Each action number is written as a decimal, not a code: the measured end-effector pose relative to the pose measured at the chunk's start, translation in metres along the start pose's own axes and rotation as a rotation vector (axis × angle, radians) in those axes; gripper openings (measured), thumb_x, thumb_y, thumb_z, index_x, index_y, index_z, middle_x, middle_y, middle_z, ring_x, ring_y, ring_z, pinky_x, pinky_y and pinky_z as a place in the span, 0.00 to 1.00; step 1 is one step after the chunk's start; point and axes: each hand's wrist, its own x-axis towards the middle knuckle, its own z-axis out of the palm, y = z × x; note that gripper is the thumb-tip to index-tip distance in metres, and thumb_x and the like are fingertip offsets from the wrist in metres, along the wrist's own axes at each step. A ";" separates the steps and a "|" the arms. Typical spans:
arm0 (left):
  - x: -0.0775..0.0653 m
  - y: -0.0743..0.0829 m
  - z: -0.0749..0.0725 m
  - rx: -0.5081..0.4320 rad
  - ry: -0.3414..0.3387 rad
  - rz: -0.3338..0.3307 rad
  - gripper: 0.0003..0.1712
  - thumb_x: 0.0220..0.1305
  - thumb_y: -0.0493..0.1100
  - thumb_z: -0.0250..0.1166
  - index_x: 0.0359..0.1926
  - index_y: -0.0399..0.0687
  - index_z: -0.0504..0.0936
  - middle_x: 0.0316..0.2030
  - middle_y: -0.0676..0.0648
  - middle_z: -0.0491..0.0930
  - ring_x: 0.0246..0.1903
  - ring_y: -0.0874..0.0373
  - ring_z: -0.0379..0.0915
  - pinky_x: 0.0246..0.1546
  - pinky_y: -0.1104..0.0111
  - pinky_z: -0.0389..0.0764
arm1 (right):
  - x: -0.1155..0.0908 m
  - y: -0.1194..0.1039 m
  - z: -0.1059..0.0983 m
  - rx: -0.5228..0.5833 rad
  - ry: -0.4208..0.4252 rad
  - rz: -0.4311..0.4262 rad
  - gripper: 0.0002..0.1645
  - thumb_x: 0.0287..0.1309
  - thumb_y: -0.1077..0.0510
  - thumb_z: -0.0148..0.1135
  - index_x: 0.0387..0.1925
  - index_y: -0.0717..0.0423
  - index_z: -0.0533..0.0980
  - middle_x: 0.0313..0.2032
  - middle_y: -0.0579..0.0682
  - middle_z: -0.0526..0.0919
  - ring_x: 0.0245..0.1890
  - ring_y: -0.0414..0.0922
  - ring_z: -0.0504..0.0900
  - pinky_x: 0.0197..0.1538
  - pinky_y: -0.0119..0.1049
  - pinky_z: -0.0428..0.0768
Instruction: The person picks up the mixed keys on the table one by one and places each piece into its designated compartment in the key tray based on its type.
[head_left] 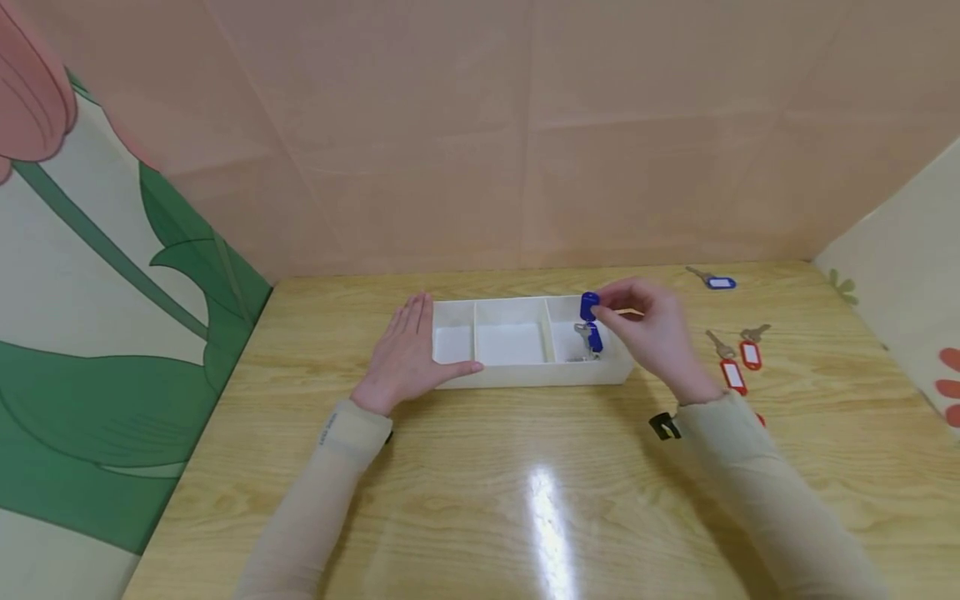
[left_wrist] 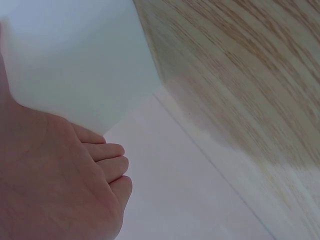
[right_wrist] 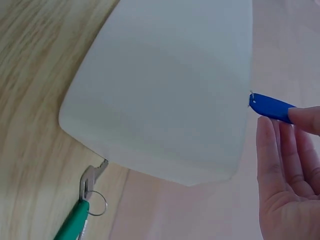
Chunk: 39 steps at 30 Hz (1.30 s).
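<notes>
A white box (head_left: 528,375) with three compartments stands on the table. My left hand (head_left: 405,354) lies along its left end with straight fingers, the thumb stretched over the front wall; the left wrist view shows this hand (left_wrist: 60,175) against the white wall. Between thumb and fingertips, my right hand (head_left: 652,329) pinches a blue key tag (head_left: 589,305) above the right compartment. A key (head_left: 582,332) shows just below that tag. Inside the same compartment is another blue key tag (head_left: 595,337). From the right wrist, the pinched tag (right_wrist: 270,107) appears beside the box's rim.
Right of the box lie keys with red tags (head_left: 733,377), one partly hidden by the right sleeve. Farther back is a key with a blue tag (head_left: 722,282). A green-tagged key (right_wrist: 74,220) lies near the box in the right wrist view. A wall rises behind the table.
</notes>
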 end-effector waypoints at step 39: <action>-0.002 0.001 -0.004 0.005 -0.014 0.008 0.80 0.49 0.92 0.45 0.79 0.33 0.36 0.80 0.37 0.35 0.78 0.48 0.29 0.76 0.61 0.32 | 0.005 0.012 0.008 -0.087 0.022 0.089 0.18 0.70 0.51 0.65 0.52 0.59 0.81 0.47 0.54 0.85 0.48 0.48 0.83 0.48 0.26 0.81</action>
